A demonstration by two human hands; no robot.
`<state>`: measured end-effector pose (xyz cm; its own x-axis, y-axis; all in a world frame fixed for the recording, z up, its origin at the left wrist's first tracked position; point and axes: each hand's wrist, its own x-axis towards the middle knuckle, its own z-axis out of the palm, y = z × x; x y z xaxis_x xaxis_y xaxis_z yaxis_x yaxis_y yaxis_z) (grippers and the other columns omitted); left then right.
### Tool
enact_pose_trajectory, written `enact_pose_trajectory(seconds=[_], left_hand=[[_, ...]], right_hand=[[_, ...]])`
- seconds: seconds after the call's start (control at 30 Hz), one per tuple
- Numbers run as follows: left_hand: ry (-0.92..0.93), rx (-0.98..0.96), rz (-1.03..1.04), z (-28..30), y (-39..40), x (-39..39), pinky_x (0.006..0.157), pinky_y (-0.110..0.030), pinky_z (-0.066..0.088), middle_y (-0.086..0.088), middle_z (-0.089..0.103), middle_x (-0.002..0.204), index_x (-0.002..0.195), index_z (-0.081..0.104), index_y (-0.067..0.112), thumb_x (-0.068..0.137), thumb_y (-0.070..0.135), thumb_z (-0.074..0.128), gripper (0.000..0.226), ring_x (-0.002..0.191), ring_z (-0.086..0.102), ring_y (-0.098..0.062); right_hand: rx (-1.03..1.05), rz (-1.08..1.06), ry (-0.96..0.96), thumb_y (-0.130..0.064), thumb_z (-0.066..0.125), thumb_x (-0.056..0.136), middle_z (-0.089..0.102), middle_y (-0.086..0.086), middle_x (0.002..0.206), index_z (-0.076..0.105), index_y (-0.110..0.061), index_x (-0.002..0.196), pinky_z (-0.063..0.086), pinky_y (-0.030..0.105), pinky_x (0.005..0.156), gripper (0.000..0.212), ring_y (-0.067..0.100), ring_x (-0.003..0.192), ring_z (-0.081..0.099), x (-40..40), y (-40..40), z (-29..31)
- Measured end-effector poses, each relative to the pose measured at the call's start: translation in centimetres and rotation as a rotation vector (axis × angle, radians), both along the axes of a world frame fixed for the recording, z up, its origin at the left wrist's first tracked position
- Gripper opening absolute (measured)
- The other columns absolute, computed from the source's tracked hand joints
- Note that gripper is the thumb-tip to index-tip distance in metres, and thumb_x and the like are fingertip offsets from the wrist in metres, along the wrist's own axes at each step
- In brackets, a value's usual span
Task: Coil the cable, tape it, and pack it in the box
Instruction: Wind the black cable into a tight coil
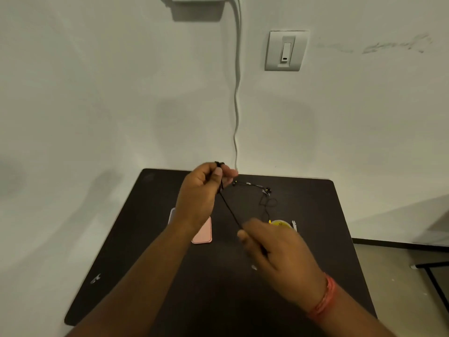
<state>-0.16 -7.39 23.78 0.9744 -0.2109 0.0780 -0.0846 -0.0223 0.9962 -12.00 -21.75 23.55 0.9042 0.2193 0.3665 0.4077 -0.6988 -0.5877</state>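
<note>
Head view: two hands, one cable.

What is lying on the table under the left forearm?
A flat pink item, perhaps the box, lies on the black table. The left hand and its wrist cover its upper part, so its full shape cannot be seen.

Bare forearms, orange-red wrist thread
</note>
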Motion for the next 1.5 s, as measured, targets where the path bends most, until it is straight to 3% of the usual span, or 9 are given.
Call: enact_pose_trajectory(seconds=[0.13, 0.43, 0.53, 0.63, 0.73, 0.97, 1.07, 1.2, 1.5], left_hand=[[0.069, 0.045, -0.216, -1.6, -0.9, -3.2, 0.081, -0.024, 0.056, 0.007, 0.077, 0.086, 0.097, 0.067, 0.009, 0.101, 0.008, 0.047, 0.020, 0.087, 0.072, -0.006], [0.033, -0.141, -0.302, 0.8, -1.8, -7.3, 0.085, -0.031, 0.059, -0.002, 0.077, 0.086, 0.102, 0.064, 0.007, 0.097, 0.014, 0.045, 0.020, 0.094, 0.074, -0.022], [0.016, -0.240, -0.231, 1.7, -1.5, -6.5, 0.090, -0.040, 0.058, -0.007, 0.077, 0.090, 0.100, 0.068, 0.009, 0.095, 0.022, 0.051, 0.021, 0.097, 0.074, -0.027], [0.024, -0.335, -0.184, 2.1, -1.3, -5.1, 0.094, -0.040, 0.056, -0.009, 0.077, 0.095, 0.101, 0.069, 0.013, 0.095, 0.021, 0.050, 0.021, 0.103, 0.071, -0.032], [0.030, -0.344, -0.081, 2.1, -1.5, -3.6, 0.092, -0.037, 0.057, -0.011, 0.077, 0.097, 0.104, 0.066, 0.005, 0.101, 0.010, 0.043, 0.024, 0.101, 0.071, -0.033], [0.019, -0.007, -0.069, 0.1, -1.4, -3.5, 0.082, -0.026, 0.055, 0.000, 0.077, 0.092, 0.098, 0.069, 0.011, 0.102, 0.011, 0.047, 0.022, 0.089, 0.072, -0.013], [0.044, 0.055, -0.169, -0.4, -1.6, -5.1, 0.079, -0.022, 0.054, 0.004, 0.074, 0.082, 0.096, 0.067, 0.014, 0.101, 0.011, 0.048, 0.021, 0.082, 0.070, -0.006], [0.060, -0.047, -0.259, 0.3, -1.8, -7.3, 0.092, -0.032, 0.056, -0.006, 0.076, 0.087, 0.099, 0.066, 0.010, 0.101, 0.008, 0.042, 0.024, 0.094, 0.073, -0.024], [0.150, -0.331, -0.153, 3.2, -1.7, -6.8, 0.072, -0.025, 0.057, -0.002, 0.071, 0.077, 0.098, 0.067, 0.004, 0.094, 0.011, 0.051, 0.018, 0.069, 0.065, -0.014]], right_hand=[[0.039, -0.085, -0.144, -0.036, 0.043, 0.100, 0.052, -0.012, 0.063, 0.054, -0.022, 0.082, 0.041, 0.023, 0.049, 0.025, 0.006, 0.053, 0.052, 3.1, -2.3, 3.5], [0.365, -0.208, 0.178, -0.034, 0.057, 0.095, 0.058, 0.011, 0.071, 0.058, -0.015, 0.081, 0.047, 0.037, 0.063, 0.023, 0.023, 0.066, 0.053, 8.1, -5.1, -1.4], [0.510, -0.150, 0.274, -0.030, 0.054, 0.095, 0.059, 0.000, 0.069, 0.060, -0.021, 0.081, 0.049, 0.038, 0.063, 0.018, 0.010, 0.064, 0.054, 6.7, -3.6, -3.8], [0.446, -0.105, 0.290, -0.024, 0.046, 0.102, 0.052, -0.005, 0.062, 0.056, -0.019, 0.081, 0.041, 0.024, 0.050, 0.024, 0.005, 0.052, 0.048, 4.4, -1.5, -4.4], [0.104, -0.072, 0.180, -0.035, 0.043, 0.101, 0.042, -0.009, 0.055, 0.046, -0.025, 0.079, 0.039, 0.032, 0.050, 0.024, 0.009, 0.050, 0.045, 2.4, -0.1, -3.3], [-0.100, -0.079, -0.113, -0.035, 0.046, 0.098, 0.044, -0.017, 0.065, 0.053, -0.023, 0.083, 0.040, 0.025, 0.050, 0.021, 0.002, 0.055, 0.044, 1.6, -1.3, 2.7], [-0.107, -0.126, -0.158, -0.031, 0.053, 0.096, 0.054, -0.016, 0.068, 0.062, -0.021, 0.087, 0.042, 0.024, 0.052, 0.016, 0.003, 0.057, 0.050, 3.7, -3.1, 4.7], [-0.007, -0.130, -0.104, -0.028, 0.059, 0.095, 0.065, -0.010, 0.076, 0.067, -0.017, 0.089, 0.049, 0.033, 0.060, 0.014, 0.008, 0.067, 0.058, 6.7, -5.1, 3.9], [0.318, -0.076, 0.182, -0.018, 0.050, 0.094, 0.067, -0.002, 0.077, 0.066, -0.013, 0.092, 0.051, 0.037, 0.064, 0.017, 0.013, 0.071, 0.063, 4.4, -1.6, -3.5]])
